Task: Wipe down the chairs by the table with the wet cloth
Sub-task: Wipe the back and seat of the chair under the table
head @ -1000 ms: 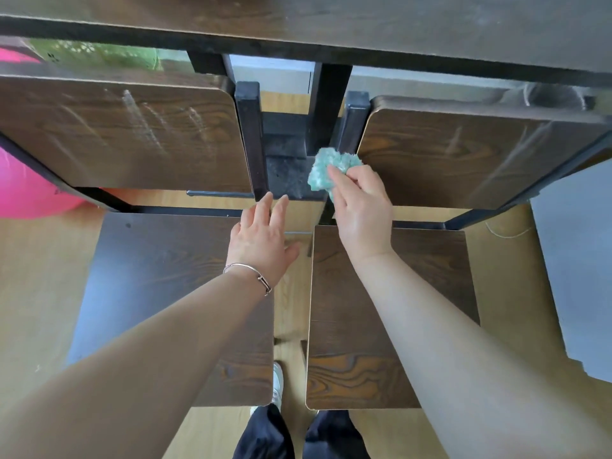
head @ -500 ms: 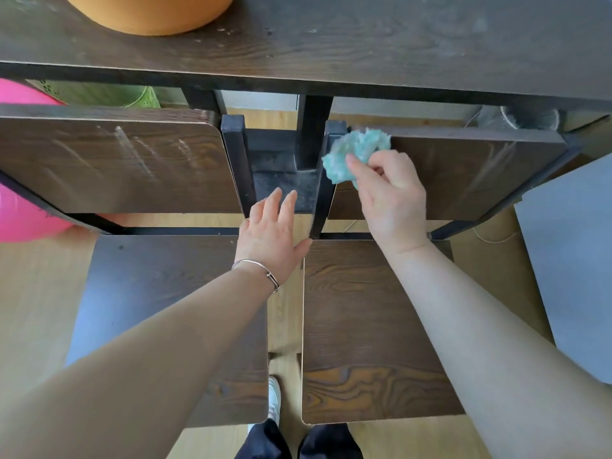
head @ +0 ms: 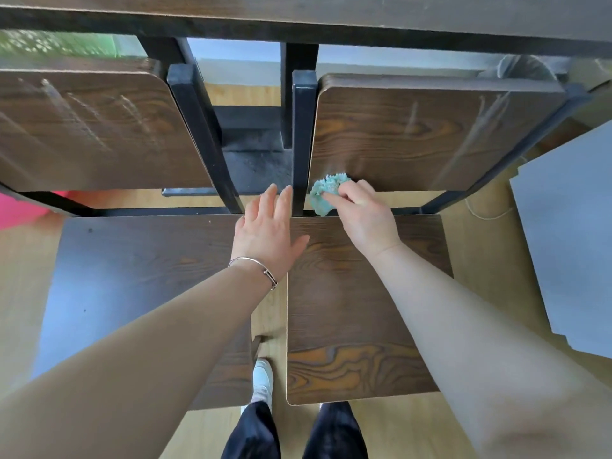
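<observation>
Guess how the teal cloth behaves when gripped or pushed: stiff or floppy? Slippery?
Probably floppy: the cloth is bunched into a wad pinched by the right hand, taking whatever shape it's squeezed to. Likely light: fingertips alone hold it. Its fuzzy pile should drag, not slip, on the chair backrest.

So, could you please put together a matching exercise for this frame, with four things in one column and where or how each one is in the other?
Things:
1. cloth
2. left hand
3. bracelet
4. shoe

Places or states:
A. on the floor between the seats
B. open, fingers straight
C. pinched by the right hand at the right backrest, lower left corner
D. round the left wrist

Pairs: 1-C, 2-B, 3-D, 4-A.
</observation>
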A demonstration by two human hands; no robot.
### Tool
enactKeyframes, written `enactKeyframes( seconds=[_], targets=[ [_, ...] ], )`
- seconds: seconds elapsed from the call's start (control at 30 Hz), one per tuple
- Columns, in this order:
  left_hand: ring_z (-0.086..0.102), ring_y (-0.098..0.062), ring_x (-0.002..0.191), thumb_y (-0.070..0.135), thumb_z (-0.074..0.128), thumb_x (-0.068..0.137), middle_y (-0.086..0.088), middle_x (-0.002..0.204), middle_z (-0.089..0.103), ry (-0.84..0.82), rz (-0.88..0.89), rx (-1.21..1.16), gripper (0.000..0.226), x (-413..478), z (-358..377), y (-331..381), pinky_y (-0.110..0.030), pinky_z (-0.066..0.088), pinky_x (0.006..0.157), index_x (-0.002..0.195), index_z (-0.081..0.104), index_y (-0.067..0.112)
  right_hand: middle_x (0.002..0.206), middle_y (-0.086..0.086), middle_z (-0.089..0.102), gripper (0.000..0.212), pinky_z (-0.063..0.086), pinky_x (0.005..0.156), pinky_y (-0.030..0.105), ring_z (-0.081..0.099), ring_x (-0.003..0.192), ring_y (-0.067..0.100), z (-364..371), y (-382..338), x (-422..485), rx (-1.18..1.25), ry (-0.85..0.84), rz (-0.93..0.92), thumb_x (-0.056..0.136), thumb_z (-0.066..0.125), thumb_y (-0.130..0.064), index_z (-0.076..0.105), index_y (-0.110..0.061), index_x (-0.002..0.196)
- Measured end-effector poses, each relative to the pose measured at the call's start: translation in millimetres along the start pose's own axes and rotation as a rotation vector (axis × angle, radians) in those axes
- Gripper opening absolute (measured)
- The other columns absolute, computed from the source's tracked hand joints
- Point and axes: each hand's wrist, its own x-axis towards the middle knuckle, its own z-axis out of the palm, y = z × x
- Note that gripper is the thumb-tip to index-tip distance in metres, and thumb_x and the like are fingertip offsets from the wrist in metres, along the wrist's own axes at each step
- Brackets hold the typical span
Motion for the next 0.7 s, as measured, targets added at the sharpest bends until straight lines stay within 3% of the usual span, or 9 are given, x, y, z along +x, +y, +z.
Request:
enactKeyframes(
  seconds=[0.07, 0.13, 0.23, 0.33, 0.5, 0.57, 0.6, 0.63, 0.7],
  targets=[
    [0.021, -0.028, 0.14, 0.056, 0.053, 0.089, -0.003, 0.16, 0.01, -0.001, 0.006, 0.007, 0.087, -6, -2, 7, -0.044, 0.032, 0.11, 0.153, 0.004, 0.025, 0.092, -0.009, 0.047, 0.016, 0.04, 0.074, 0.032, 0.041, 0.08, 0.007, -14, -8, 4, 0.055, 0.042, 0.042, 0.098, 0.05, -0.039, 0.059, -0.029, 0.088],
    [0.021, -0.028, 0.14, 0.057, 0.053, 0.09, -0.003, 0.161, 0.009, 0.012, 0.017, 0.012, 0.087, -8, -9, 12, -0.044, 0.033, 0.11, 0.153, 0.003, 0.025, 0.086, -0.008, 0.048, 0.023, 0.044, 0.074, 0.033, 0.049, 0.081, 0.011, -35, -18, 8, 0.14, 0.149, 0.069, 0.095, 0.056, -0.043, 0.055, -0.026, 0.079],
    [0.02, -0.029, 0.142, 0.058, 0.052, 0.09, -0.003, 0.161, 0.011, 0.045, 0.041, 0.04, 0.086, -10, -22, 19, -0.045, 0.034, 0.111, 0.153, 0.004, 0.026, 0.095, -0.01, 0.053, 0.019, 0.049, 0.071, 0.019, 0.052, 0.089, 0.006, -69, -32, 15, 0.083, 0.299, -0.054, 0.095, 0.057, -0.043, 0.06, -0.025, 0.09],
    [0.019, -0.027, 0.143, 0.058, 0.052, 0.089, -0.003, 0.16, 0.012, 0.068, 0.054, 0.043, 0.086, -10, -33, 25, -0.045, 0.034, 0.111, 0.153, 0.004, 0.026, 0.11, -0.001, 0.059, 0.027, 0.041, 0.074, 0.0, 0.051, 0.101, 0.003, -98, -39, 20, -0.12, 0.404, -0.26, 0.097, 0.056, -0.039, 0.064, -0.016, 0.107],
    [0.02, -0.028, 0.143, 0.058, 0.052, 0.09, -0.004, 0.16, 0.012, 0.062, 0.053, 0.057, 0.085, -10, -29, 27, -0.045, 0.033, 0.112, 0.153, 0.004, 0.026, 0.109, 0.007, 0.062, 0.037, 0.038, 0.075, 0.0, 0.055, 0.105, 0.011, -103, -33, 20, -0.219, 0.453, -0.37, 0.097, 0.049, -0.04, 0.067, -0.009, 0.108],
    [0.021, -0.028, 0.142, 0.058, 0.051, 0.09, -0.004, 0.161, 0.01, 0.041, 0.051, 0.065, 0.085, -11, -20, 26, -0.044, 0.033, 0.112, 0.153, 0.004, 0.026, 0.105, 0.005, 0.06, 0.03, 0.048, 0.07, 0.009, 0.057, 0.101, 0.013, -88, -17, 15, -0.23, 0.38, -0.34, 0.097, 0.054, -0.037, 0.065, -0.01, 0.104],
    [0.021, -0.028, 0.142, 0.058, 0.05, 0.09, -0.004, 0.161, 0.009, 0.028, 0.048, 0.068, 0.085, -12, -15, 24, -0.044, 0.033, 0.111, 0.153, 0.003, 0.026, 0.102, 0.004, 0.058, 0.025, 0.054, 0.069, 0.02, 0.056, 0.098, 0.013, -76, -6, 12, -0.263, 0.334, -0.328, 0.096, 0.056, -0.035, 0.064, -0.011, 0.101],
    [0.021, -0.028, 0.142, 0.059, 0.05, 0.09, -0.003, 0.161, 0.009, 0.015, 0.043, 0.07, 0.085, -13, -11, 23, -0.043, 0.033, 0.111, 0.153, 0.002, 0.026, 0.099, 0.002, 0.057, 0.021, 0.055, 0.07, 0.032, 0.056, 0.094, 0.014, -65, 5, 9, -0.284, 0.287, -0.296, 0.096, 0.058, -0.033, 0.063, -0.013, 0.097],
    [0.019, -0.027, 0.142, 0.06, 0.049, 0.09, -0.002, 0.16, 0.009, -0.005, 0.029, 0.07, 0.085, -15, -1, 20, -0.043, 0.032, 0.111, 0.153, 0.002, 0.026, 0.092, -0.001, 0.051, 0.021, 0.052, 0.074, 0.041, 0.053, 0.086, 0.015, -43, 22, 6, -0.328, 0.233, -0.225, 0.095, 0.059, -0.038, 0.059, -0.018, 0.086]
  ],
)
